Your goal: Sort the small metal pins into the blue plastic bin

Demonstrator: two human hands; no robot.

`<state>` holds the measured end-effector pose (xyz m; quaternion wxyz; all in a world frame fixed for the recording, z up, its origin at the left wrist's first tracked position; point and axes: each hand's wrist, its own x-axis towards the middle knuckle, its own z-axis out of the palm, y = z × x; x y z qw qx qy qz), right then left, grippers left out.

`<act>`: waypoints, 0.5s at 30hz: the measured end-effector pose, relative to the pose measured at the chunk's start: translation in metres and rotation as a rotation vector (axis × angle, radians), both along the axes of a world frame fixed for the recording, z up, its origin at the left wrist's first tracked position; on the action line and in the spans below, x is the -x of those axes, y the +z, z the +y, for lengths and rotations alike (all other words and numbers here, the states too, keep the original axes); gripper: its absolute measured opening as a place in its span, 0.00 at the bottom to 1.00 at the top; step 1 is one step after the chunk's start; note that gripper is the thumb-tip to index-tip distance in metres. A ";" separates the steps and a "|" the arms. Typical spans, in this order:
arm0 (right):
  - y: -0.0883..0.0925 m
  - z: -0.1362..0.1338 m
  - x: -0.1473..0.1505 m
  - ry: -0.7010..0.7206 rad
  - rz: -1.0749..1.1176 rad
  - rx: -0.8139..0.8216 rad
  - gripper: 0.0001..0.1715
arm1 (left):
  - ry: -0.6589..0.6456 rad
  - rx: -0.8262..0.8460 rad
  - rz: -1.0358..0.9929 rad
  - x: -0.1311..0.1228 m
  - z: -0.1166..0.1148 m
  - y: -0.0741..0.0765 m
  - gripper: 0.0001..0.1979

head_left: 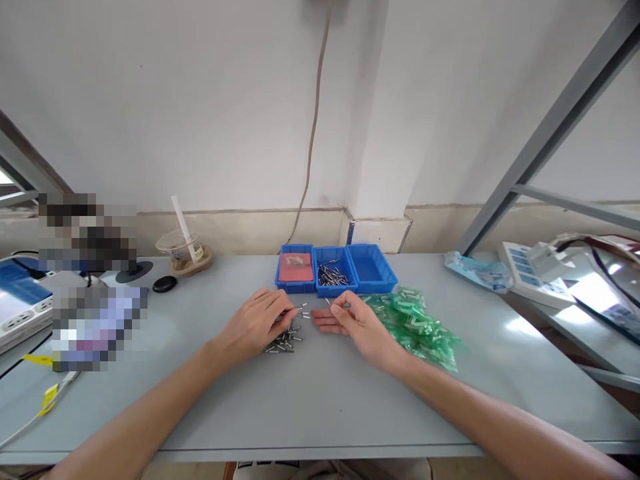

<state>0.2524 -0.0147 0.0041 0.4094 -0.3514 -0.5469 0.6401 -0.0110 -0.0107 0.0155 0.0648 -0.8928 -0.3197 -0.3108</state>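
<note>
A pile of small metal pins (pixel 284 341) lies on the grey table (pixel 310 407), partly under my left hand (pixel 260 321). The left fingers are curled together, and a few pins stick out by their tips; the fingers hide how many are held. My right hand (pixel 356 325) pinches one small metal pin (pixel 329 302) between thumb and forefinger, its other fingers stretched out palm up. Just beyond the hands stands a blue bin (pixel 334 291) with many pins in it. To its left is a blue bin (pixel 296 288) with a red, flat packet (pixel 296 268).
An empty blue bin (pixel 373 263) stands at the right of the row. Green plastic bags (pixel 417 327) of small parts lie beside my right hand. Further right are a light-blue packet (pixel 477 272) and a power strip (pixel 527 273). A cup with straw (pixel 183 247) and black disc (pixel 165 284) stand left.
</note>
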 end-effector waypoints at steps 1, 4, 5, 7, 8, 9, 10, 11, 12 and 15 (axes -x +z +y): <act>0.001 -0.001 0.000 0.013 0.009 0.008 0.24 | -0.001 0.000 0.010 -0.001 0.000 -0.001 0.10; 0.004 -0.002 0.001 0.040 0.032 0.010 0.24 | 0.002 -0.001 0.037 -0.004 0.000 -0.003 0.12; 0.005 -0.003 0.001 0.042 0.038 0.001 0.24 | 0.006 -0.009 0.042 -0.004 0.000 -0.003 0.12; 0.008 -0.004 0.002 0.040 0.043 -0.017 0.24 | 0.018 -0.040 0.045 -0.005 0.000 -0.004 0.12; 0.009 -0.004 0.002 0.036 0.040 -0.016 0.24 | 0.024 -0.057 0.045 -0.005 0.000 -0.004 0.12; 0.010 -0.005 0.003 0.034 0.037 -0.010 0.24 | 0.029 -0.072 0.047 -0.006 0.000 -0.004 0.12; 0.011 -0.005 0.003 0.034 0.035 -0.001 0.25 | 0.030 -0.085 0.053 -0.006 0.001 -0.004 0.11; 0.012 -0.005 0.003 0.035 0.036 0.009 0.26 | 0.027 -0.098 0.061 -0.006 0.001 -0.004 0.11; 0.012 -0.006 0.004 0.038 0.039 0.015 0.26 | 0.023 -0.111 0.071 -0.006 0.002 -0.005 0.11; 0.010 -0.006 0.005 0.045 0.054 0.007 0.26 | 0.018 -0.134 0.108 -0.006 0.004 -0.006 0.11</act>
